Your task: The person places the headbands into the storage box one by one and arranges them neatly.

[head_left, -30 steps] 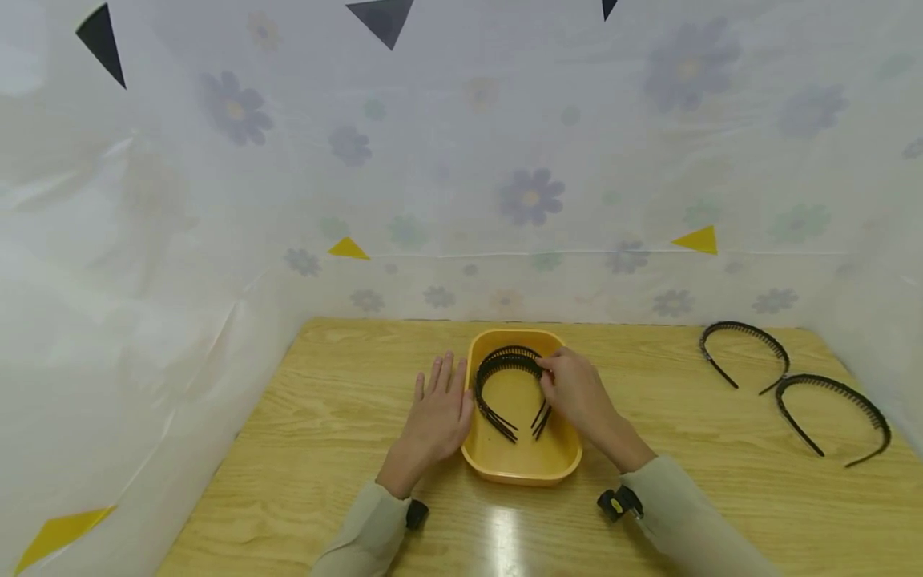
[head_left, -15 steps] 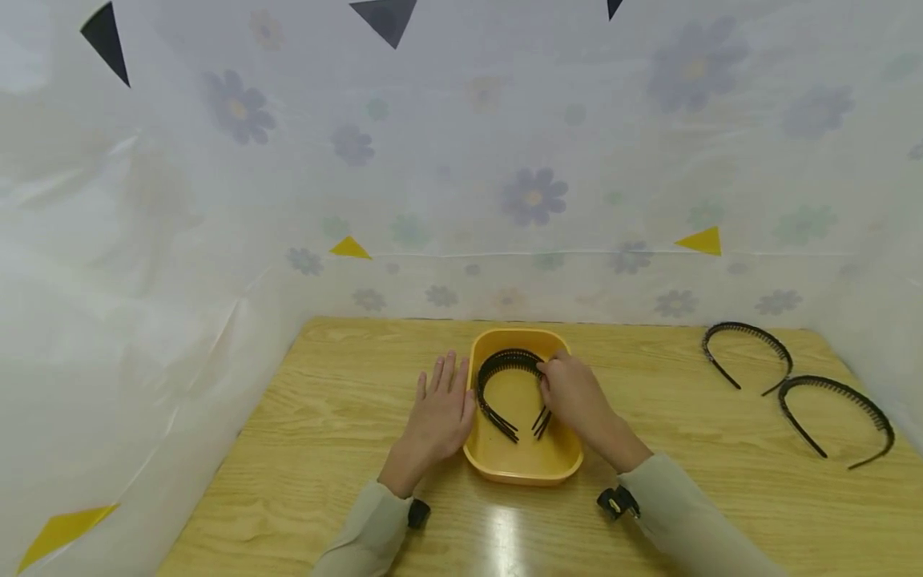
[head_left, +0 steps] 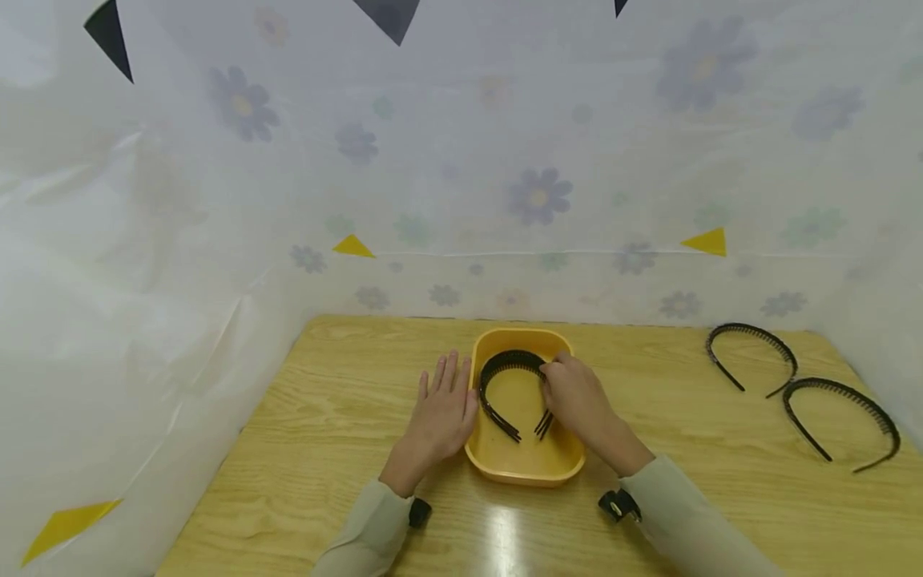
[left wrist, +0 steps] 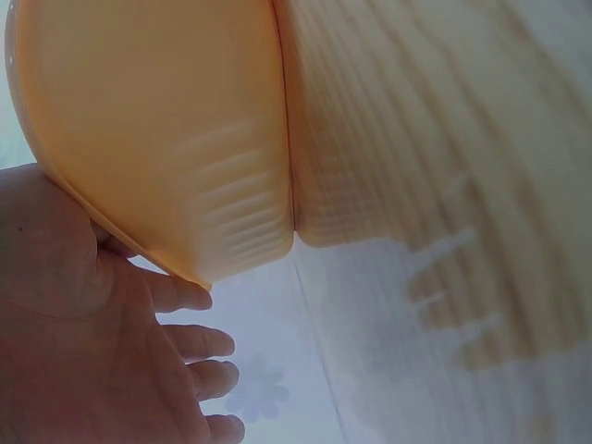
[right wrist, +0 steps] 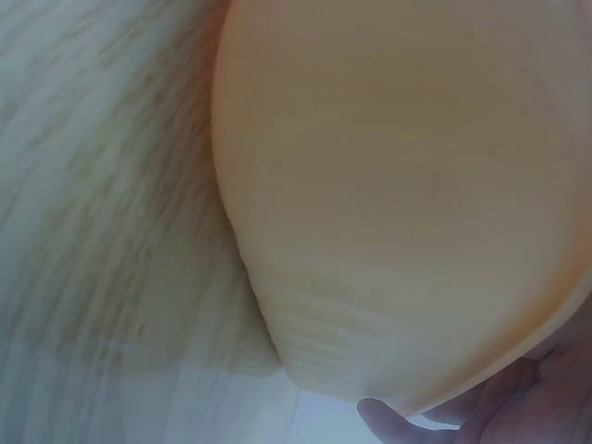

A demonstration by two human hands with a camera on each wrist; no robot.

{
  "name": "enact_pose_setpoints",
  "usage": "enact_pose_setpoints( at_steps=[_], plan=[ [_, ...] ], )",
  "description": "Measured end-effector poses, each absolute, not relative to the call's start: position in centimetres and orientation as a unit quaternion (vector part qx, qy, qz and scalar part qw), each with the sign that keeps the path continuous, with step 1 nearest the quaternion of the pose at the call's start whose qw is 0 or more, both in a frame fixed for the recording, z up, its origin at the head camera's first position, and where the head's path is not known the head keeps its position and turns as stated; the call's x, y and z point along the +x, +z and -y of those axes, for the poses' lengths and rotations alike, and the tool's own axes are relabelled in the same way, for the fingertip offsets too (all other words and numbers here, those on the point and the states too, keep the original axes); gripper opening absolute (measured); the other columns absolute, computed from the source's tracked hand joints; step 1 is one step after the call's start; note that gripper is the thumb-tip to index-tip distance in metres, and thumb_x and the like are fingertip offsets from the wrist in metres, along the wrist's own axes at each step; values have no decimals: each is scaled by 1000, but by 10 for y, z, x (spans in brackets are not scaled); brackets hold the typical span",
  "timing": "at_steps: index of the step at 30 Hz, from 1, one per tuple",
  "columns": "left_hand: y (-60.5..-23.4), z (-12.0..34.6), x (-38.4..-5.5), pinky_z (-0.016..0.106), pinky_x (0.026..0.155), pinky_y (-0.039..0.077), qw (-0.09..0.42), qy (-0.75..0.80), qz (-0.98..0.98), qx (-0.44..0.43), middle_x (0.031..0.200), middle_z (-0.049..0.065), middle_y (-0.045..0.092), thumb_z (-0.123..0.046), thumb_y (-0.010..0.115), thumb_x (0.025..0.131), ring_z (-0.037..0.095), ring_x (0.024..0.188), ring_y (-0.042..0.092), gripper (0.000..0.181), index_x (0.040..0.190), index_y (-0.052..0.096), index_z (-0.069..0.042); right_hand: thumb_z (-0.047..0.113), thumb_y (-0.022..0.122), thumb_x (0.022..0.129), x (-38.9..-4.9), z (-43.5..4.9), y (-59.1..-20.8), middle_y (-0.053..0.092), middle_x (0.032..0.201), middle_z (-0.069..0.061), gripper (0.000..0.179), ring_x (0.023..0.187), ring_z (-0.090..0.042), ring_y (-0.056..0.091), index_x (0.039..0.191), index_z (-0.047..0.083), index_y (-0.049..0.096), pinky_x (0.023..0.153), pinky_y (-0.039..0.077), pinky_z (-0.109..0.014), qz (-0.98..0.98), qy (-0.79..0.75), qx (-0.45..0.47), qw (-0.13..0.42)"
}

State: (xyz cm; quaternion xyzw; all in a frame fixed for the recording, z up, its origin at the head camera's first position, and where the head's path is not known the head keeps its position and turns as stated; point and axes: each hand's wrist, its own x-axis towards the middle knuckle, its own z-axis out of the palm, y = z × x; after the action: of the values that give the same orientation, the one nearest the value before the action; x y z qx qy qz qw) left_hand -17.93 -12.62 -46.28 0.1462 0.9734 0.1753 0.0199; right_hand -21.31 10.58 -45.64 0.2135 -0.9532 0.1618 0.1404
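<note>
Stacked black headbands (head_left: 513,358): lay inside the yellow tray (head_left: 522,463), arches toward its far wall; their exact count could not be told.
2 loose headbands (head_left: 753,329): rested on the counter (head_left: 324,417), well right of the tray.
Fanning risk: the stack might have spread apart in the tray if the right hand (head_left: 578,394) had let go unevenly.
Sliding risk: a hard push could have shifted the tray, were the left hand (head_left: 436,417) bracing too lightly.
Right-hand pose: reached over the tray's right rim, fingers apparently pinching the stack.
Left-hand pose: flat along the tray's left wall, fingers straight, grasping nothing.
</note>
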Motion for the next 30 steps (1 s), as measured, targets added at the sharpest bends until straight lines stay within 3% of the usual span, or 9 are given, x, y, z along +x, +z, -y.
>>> enact_pose_setpoints(
  at_steps=[15, 30],
  plan=[
    [-462, 125, -179, 59, 123, 3, 25, 169, -974, 146, 171, 14, 2, -36, 23, 113, 31, 157, 1, 60, 166, 12, -9, -4, 69, 91, -213, -107, -460, 62, 85, -15, 12, 68, -25, 57, 98, -5, 78, 59, 52, -37, 953, 162, 210, 145],
    [-461, 123, -179, 60, 123, 5, 24, 159, -976, 147, 171, 15, 4, -35, 23, 113, 34, 157, 3, 60, 166, 13, -9, -1, 73, 89, -210, -115, -465, 67, 102, -20, 22, 89, -33, 65, 110, -7, 75, 73, 58, -44, 942, 199, 207, 175]
  ],
)
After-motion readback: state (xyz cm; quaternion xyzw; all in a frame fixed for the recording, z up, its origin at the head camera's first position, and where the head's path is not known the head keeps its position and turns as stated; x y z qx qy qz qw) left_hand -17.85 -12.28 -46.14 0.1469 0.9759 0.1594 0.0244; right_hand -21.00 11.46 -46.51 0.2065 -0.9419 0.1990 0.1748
